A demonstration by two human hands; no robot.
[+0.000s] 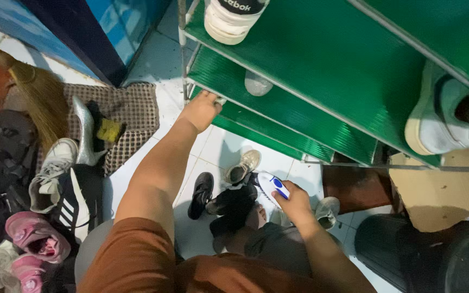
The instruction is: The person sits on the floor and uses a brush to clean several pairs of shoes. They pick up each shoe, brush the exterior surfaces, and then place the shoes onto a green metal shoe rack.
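A green shoe rack [321, 70] stands over a tiled floor [218, 146] strewn with shoes. The left hand [202, 108] closes around the rack's lower front edge. The right hand [294, 203] grips a white and blue shoe [272, 185] above the floor, likely light and stiff-soled, best held at mid-sole.

Not much on this front tbh, just a dark label band [240, 5] with pale lettering across the heel of the white sneaker [229, 21] on the top green shelf [321, 49]. No packages, signs or screens anywhere else that I can spot.
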